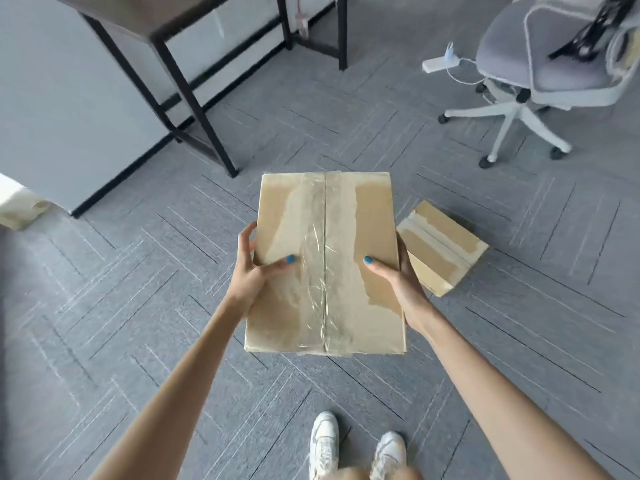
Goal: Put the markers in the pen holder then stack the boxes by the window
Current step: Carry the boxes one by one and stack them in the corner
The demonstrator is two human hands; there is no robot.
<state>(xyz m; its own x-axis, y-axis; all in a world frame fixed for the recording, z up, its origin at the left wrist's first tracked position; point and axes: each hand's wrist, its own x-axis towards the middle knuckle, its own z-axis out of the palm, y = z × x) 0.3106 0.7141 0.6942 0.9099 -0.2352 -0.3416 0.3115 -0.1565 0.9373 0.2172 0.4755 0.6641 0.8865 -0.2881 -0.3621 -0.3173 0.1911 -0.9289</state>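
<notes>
I hold a large taped cardboard box (pixel 325 237) in the air above the grey carpet, flat side up. My left hand (pixel 254 271) grips its left edge, thumb on top. My right hand (pixel 398 275) grips the right edge the same way. A smaller taped cardboard box (pixel 445 245) lies on the floor just right of and below the held one, partly hidden behind it. A corner of another box (pixel 19 206) shows at the far left edge in bright light. No markers or pen holder are in view.
A dark desk with black metal legs (pixel 194 98) stands at the back left beside a grey wall. A grey office chair on casters (pixel 540 71) is at the back right, with a white power strip (pixel 440 64) and cable on the floor. My white shoes (pixel 356 445) are below.
</notes>
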